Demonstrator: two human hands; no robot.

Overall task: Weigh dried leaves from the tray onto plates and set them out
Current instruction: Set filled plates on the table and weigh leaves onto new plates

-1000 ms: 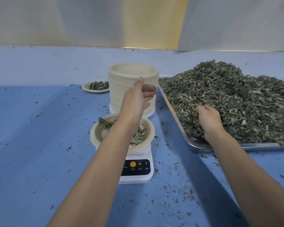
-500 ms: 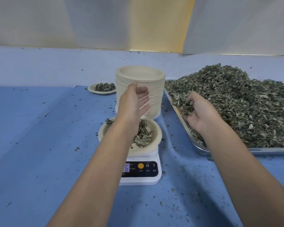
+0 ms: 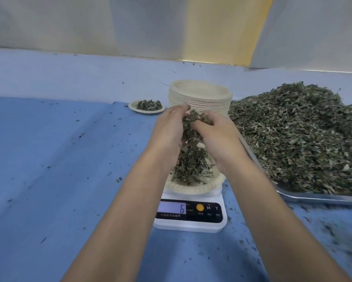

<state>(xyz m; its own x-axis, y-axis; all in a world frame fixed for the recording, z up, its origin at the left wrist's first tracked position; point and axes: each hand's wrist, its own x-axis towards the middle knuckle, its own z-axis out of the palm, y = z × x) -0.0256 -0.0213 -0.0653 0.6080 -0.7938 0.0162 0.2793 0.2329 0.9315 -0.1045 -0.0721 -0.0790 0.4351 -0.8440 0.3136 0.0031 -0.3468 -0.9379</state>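
My left hand (image 3: 168, 129) and right hand (image 3: 217, 139) cup a leaf clump (image 3: 193, 123) between them, fingers curled round it, right above the plate (image 3: 191, 188) on the scale (image 3: 191, 217). Display reads 6. Leaf pile (image 3: 303, 135) fills the tray (image 3: 313, 198) at right. Plate stack (image 3: 199, 96) just behind, filled plate (image 3: 148, 105) far left.

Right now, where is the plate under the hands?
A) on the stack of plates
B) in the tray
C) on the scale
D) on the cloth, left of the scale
C: the plate sits on the scale, under the leaves that the right hand holds.
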